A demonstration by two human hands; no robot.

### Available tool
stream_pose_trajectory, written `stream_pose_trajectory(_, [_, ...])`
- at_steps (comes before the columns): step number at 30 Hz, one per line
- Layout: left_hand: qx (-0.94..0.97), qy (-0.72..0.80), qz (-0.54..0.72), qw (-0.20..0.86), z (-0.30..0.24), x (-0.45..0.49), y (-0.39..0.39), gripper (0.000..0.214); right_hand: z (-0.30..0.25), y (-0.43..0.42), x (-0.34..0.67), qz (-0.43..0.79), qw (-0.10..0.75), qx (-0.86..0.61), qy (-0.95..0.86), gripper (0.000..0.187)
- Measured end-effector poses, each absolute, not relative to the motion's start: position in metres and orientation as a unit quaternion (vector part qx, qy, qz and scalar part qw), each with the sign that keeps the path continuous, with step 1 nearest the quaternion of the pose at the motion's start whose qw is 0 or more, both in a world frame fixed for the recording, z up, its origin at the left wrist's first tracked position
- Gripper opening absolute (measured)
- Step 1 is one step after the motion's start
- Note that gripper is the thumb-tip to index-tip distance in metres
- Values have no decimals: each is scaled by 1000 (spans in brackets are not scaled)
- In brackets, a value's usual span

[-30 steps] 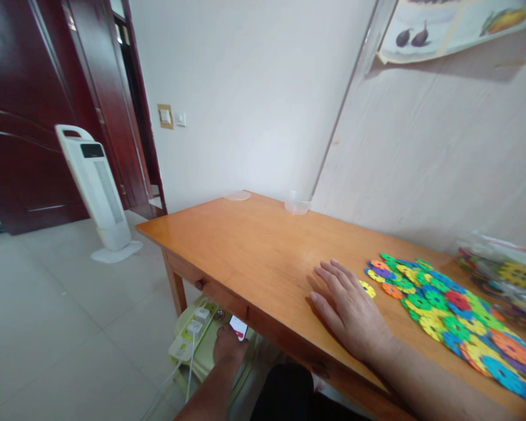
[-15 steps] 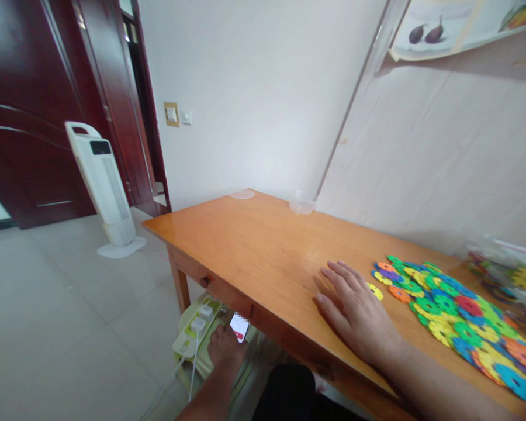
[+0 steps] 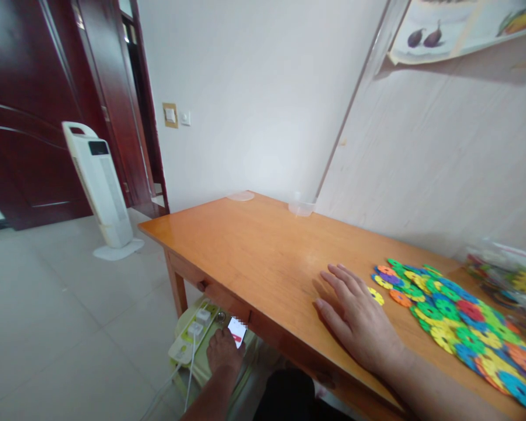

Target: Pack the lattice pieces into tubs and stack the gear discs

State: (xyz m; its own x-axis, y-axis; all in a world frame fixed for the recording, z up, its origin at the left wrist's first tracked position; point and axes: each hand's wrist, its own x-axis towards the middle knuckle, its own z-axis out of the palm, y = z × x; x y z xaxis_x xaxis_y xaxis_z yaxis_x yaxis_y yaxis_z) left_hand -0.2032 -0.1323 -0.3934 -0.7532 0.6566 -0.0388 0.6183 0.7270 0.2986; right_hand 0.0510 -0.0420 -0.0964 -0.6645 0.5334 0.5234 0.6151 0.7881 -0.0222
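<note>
My left hand is down beside the table, over a light green stool. Its fingers are curled at the lower left edge of a phone, with the thumb by the lower right edge. The phone's lit screen shows white with a red patch. Flat on the wooden table rests my right hand, its fingers stretched out and holding nothing. Just right of those fingers is a yellow notched plastic disc. Beyond it spreads a pile of colourful notched discs.
A power strip with white plugs and cables lies on the stool. Clear bags of parts sit by the wall. A shallow clear container and a translucent lid are at the table's far edge. A white tower heater stands on the floor.
The view has shifted very slightly. Both hands keep almost the same places, the left at the phone and the right on the table.
</note>
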Motion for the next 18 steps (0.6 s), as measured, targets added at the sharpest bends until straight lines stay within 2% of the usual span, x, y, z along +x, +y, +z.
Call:
stream_pose_trajectory(8, [347, 927, 129, 59, -398, -205, -131, 47, -98, -41, 51, -78, 258, -315, -910, 48])
stream_pose_trajectory(18, [354, 925, 130, 43, -400, -209, -128, 53, -98, -40, 51, -69, 259, -323, -908, 47])
